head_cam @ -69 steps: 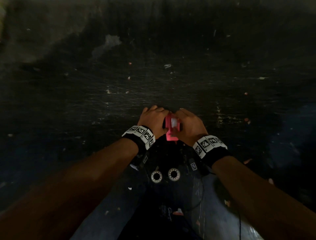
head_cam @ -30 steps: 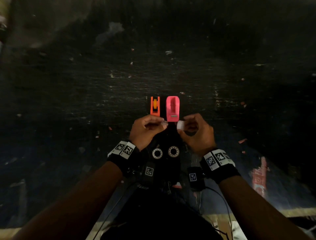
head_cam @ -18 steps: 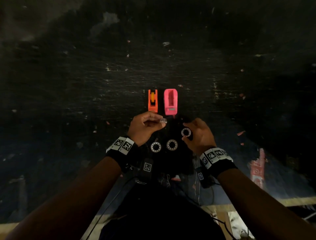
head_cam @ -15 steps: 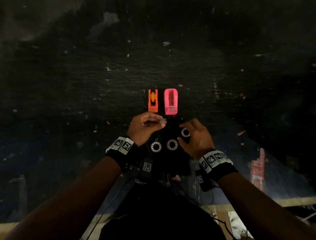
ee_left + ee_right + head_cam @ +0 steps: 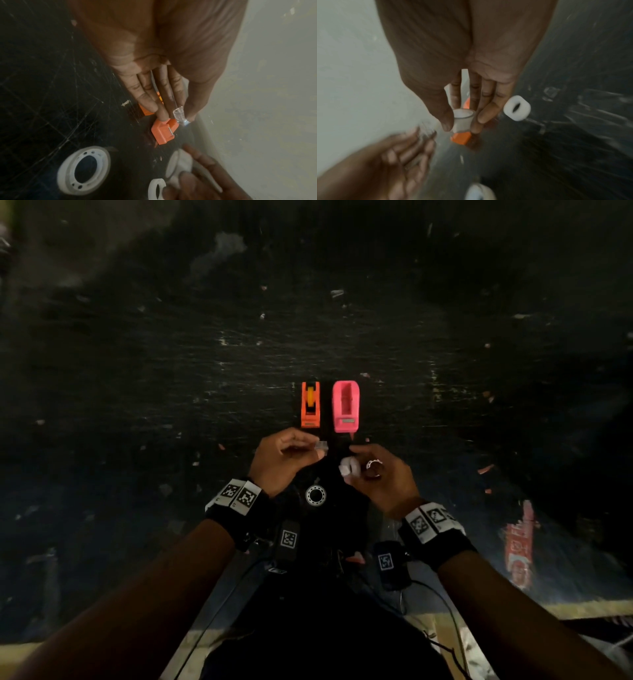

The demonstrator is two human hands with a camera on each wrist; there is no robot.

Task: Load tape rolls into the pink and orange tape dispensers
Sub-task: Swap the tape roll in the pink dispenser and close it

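The orange dispenser (image 5: 310, 405) and the pink dispenser (image 5: 346, 407) stand side by side on the dark table, just beyond my hands. My left hand (image 5: 320, 446) pinches a small clear scrap of tape (image 5: 179, 115) between thumb and fingertips, close above the orange dispenser's (image 5: 163, 133) near end. My right hand (image 5: 349, 467) pinches a whitish tape roll (image 5: 463, 119) between thumb and fingers, off the table. A second roll (image 5: 374, 467) lies beside that hand's fingers. A third roll (image 5: 315, 494) lies flat between my wrists.
The table (image 5: 171, 371) is black, scratched and dotted with small scraps. Its front edge runs along the bottom of the head view. Black wrist units with cables (image 5: 392, 563) hang below my hands. A red label (image 5: 519, 542) lies at the right.
My right hand has let go of the roll at the right and lifted the right roll of the near pair. The left hand keeps its pinch and has barely moved.
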